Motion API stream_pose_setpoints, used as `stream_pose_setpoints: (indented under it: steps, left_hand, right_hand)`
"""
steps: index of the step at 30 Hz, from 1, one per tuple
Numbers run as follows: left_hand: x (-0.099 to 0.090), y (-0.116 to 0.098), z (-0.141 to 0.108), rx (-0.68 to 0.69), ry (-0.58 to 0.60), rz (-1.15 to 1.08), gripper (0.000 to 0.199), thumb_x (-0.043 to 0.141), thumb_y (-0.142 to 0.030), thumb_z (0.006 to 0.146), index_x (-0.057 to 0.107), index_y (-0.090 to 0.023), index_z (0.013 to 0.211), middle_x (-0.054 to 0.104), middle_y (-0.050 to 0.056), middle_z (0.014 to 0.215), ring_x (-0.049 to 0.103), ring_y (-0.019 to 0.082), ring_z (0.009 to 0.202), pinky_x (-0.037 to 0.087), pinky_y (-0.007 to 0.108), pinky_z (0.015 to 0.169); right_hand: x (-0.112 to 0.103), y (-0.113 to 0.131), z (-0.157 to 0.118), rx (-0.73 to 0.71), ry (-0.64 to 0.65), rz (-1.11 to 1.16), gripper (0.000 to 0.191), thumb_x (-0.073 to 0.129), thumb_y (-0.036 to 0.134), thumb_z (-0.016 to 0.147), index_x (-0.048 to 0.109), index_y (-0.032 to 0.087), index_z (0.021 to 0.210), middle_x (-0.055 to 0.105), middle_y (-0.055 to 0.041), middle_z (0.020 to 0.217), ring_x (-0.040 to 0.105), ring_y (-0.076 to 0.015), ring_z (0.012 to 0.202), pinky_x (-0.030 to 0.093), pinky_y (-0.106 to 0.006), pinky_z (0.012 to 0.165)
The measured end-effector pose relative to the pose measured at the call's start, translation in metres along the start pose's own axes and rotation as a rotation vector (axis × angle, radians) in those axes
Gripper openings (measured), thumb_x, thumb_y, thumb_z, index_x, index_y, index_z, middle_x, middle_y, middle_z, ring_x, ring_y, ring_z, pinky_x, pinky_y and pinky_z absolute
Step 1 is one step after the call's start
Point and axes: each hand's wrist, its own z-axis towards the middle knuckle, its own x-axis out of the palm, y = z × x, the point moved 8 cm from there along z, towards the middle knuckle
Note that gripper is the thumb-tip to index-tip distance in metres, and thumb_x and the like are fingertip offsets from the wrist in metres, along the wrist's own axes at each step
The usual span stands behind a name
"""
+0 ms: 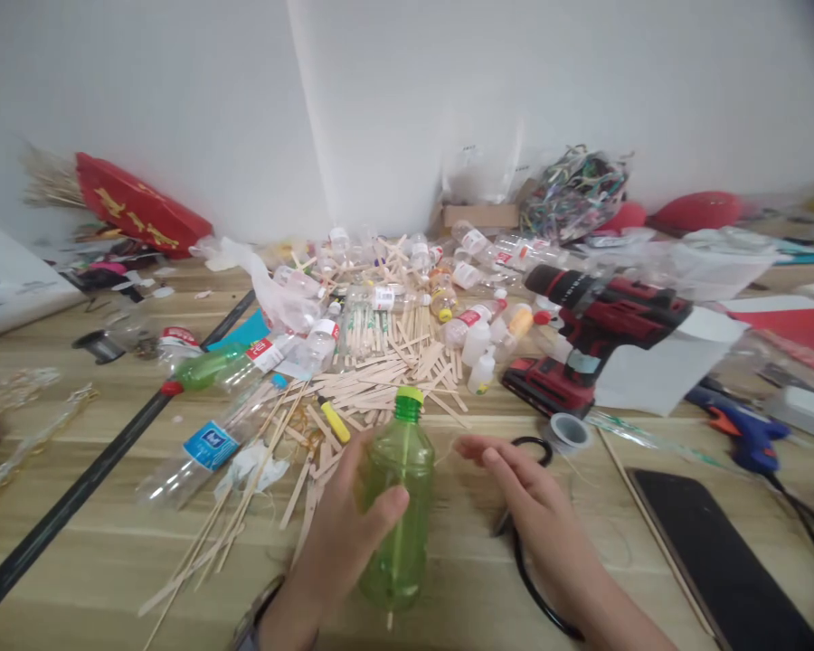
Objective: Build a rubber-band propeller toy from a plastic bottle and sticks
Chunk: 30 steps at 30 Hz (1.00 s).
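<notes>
A green plastic bottle (pixel 397 506) with a yellow-green cap stands upright in front of me, and my left hand (pixel 353 515) is wrapped around its left side with the thumb across the front. A thin wooden stick runs lengthwise inside the bottle, its tip (pixel 390 621) poking out at the bottom. To the right of the bottle, my right hand (pixel 522 484) has its fingers pinched together. A faint thin thread (pixel 444 457) stretches between those fingertips and the bottle. Behind the right hand lie black-handled scissors (pixel 533 448), partly covered by it.
A red cordless drill (pixel 597 321) stands at the right, near a roll of tape (pixel 570 432), a blue glue gun (pixel 739 425) and a dark phone (pixel 719 551). Wooden sticks (pixel 373 384) and clear bottles are piled behind. A black pole (pixel 88 493) crosses the left.
</notes>
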Motion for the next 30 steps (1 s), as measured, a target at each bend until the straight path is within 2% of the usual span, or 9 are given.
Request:
stream_pose_setpoints:
  steps: [2,5,7,12,16,19,22,30]
  left_hand:
    - [0.017,0.004,-0.002,-0.007,0.076,-0.008,0.056,0.071,-0.039,0.078,0.054,-0.024,0.130,0.063,0.010,0.131,0.050,0.033,0.131,0.037,0.045,0.109]
    - [0.034,0.009,-0.004,-0.047,0.168,-0.013,0.060,0.069,-0.040,0.079,0.052,-0.023,0.134,0.061,0.011,0.135,0.045,0.034,0.136,0.036,0.047,0.110]
    - [0.040,0.012,-0.004,-0.082,0.213,-0.046,0.063,0.070,-0.043,0.079,0.051,-0.023,0.136,0.060,0.011,0.139,0.045,0.035,0.136,0.038,0.046,0.110]
    - [0.045,0.028,-0.003,-0.217,0.310,-0.299,0.078,0.076,-0.056,0.072,0.050,-0.022,0.137,0.063,0.012,0.135,0.055,0.036,0.128,0.044,0.045,0.105]
    - [0.053,0.034,0.000,-0.223,0.406,-0.565,0.076,0.080,-0.056,0.071,0.055,-0.023,0.135,0.067,0.011,0.130,0.059,0.035,0.124,0.048,0.043,0.100]
    - [0.058,0.038,0.000,-0.224,0.444,-0.688,0.077,0.082,-0.053,0.070,0.056,-0.023,0.136,0.071,0.011,0.123,0.066,0.033,0.113,0.051,0.039,0.092]
    - [0.057,0.040,-0.001,-0.238,0.409,-0.740,0.076,0.083,-0.050,0.069,0.058,-0.023,0.136,0.073,0.010,0.119,0.069,0.031,0.107,0.052,0.034,0.084]
    - [0.056,0.036,-0.006,-0.324,0.389,-0.719,0.081,0.085,-0.050,0.067,0.056,-0.023,0.138,0.072,0.010,0.119,0.068,0.030,0.108,0.052,0.035,0.089]
  right_hand:
    - [0.021,0.003,0.003,0.096,0.086,0.238,0.043,0.065,0.060,0.086,0.074,0.023,0.108,0.074,-0.0097,0.117,0.063,-0.0268,0.112,0.041,-0.043,0.104]
    - [0.043,0.012,0.015,0.135,0.193,0.526,0.055,0.069,0.070,0.076,0.076,0.021,0.101,0.077,-0.0101,0.106,0.066,-0.0286,0.107,0.044,-0.045,0.101]
    - [0.052,0.017,0.021,0.142,0.257,0.611,0.052,0.073,0.069,0.074,0.078,0.021,0.094,0.078,-0.0090,0.097,0.068,-0.0275,0.099,0.049,-0.042,0.093]
    - [0.061,0.020,0.023,0.152,0.305,0.679,0.038,0.077,0.059,0.077,0.079,0.024,0.091,0.076,-0.0039,0.081,0.068,-0.0184,0.075,0.053,-0.029,0.072]
    - [0.063,0.016,0.021,0.163,0.297,0.703,0.041,0.076,0.061,0.076,0.079,0.024,0.095,0.076,-0.0042,0.083,0.067,-0.0182,0.076,0.054,-0.029,0.072]
    - [0.066,0.014,0.020,0.174,0.288,0.726,0.042,0.076,0.060,0.076,0.079,0.025,0.097,0.076,-0.0046,0.086,0.067,-0.0186,0.077,0.054,-0.029,0.073]
    - [0.068,0.011,0.019,0.185,0.291,0.719,0.041,0.076,0.060,0.076,0.078,0.025,0.096,0.076,-0.0050,0.086,0.066,-0.0187,0.073,0.053,-0.029,0.067]
    - [0.069,0.008,0.017,0.189,0.286,0.743,0.039,0.075,0.060,0.077,0.078,0.026,0.096,0.076,-0.0049,0.086,0.066,-0.0187,0.071,0.053,-0.029,0.063]
